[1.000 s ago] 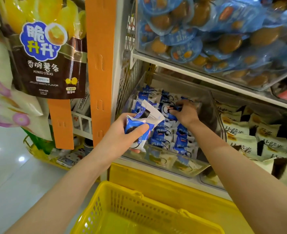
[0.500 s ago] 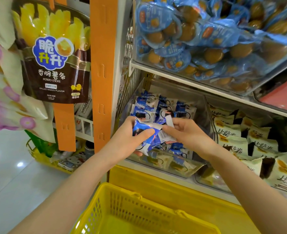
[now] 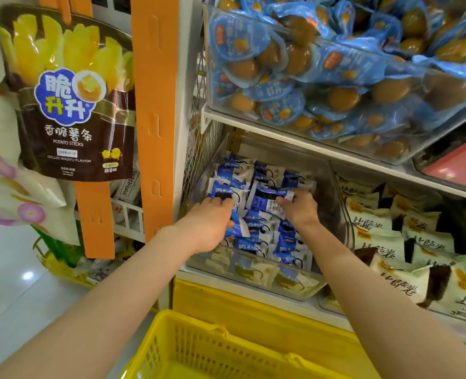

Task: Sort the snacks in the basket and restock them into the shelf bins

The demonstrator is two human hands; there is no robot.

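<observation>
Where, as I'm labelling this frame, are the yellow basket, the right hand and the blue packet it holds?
yellow basket (image 3: 175, 351): head view, inner left wall.
right hand (image 3: 301, 212): head view, back of the hand.
blue packet (image 3: 266, 203): head view, barcode panel.

Glossy foil snack packets (image 3: 256, 214), clear plastic bin (image 3: 253, 272), perforated yellow plastic basket (image 3: 199, 348)

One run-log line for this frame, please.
step: restocking | left hand: holds blue packets at clear bin | right hand: pinches barcode packet inside bin | yellow basket: below bin
</observation>
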